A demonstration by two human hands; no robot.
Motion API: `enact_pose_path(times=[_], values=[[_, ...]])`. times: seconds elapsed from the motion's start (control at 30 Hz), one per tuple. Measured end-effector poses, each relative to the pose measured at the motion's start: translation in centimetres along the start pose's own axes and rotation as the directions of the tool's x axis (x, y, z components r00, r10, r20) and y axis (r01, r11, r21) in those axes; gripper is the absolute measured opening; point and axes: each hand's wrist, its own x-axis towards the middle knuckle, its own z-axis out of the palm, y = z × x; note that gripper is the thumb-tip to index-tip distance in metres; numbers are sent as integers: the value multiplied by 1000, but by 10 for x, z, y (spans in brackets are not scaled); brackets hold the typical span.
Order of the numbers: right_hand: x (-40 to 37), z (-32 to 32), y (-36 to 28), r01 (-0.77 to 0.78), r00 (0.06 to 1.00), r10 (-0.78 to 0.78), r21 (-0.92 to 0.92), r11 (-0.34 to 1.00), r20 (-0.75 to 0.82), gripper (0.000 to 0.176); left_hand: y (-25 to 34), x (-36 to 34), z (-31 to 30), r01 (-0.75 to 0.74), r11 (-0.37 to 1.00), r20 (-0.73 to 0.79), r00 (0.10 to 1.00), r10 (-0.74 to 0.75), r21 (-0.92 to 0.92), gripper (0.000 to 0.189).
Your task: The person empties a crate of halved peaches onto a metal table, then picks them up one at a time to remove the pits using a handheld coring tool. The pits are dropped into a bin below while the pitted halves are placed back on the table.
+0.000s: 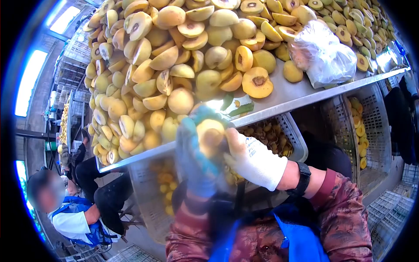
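A cut yellow fruit (210,131) sits in the curled left hand (190,146), with the right hand (255,157) bunched at its four-o'clock edge, blur hiding whether those fingers pinch anything; it looks light, moist and easily bruised, so best cupped by its rounded side. Outward, one crate (299,140) of brownish pieces (276,140) and a farther bin (379,124) of yellow halves (361,135) lie toward three o'clock, a tub (146,205) with yellow fruit pieces (167,188) toward half past seven.
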Motion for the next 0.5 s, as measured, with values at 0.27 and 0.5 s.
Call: enact_pose_path(times=[0.27,0.5], values=[[-5,0,-7,-130,986,139,-88,988,95,33,-11,-4,-11,-187,977,80,981,179,100,36],[-8,2,2,-206,963,201,8,979,181,44,-11,-4,-9,-233,973,141,963,230,2,28]])
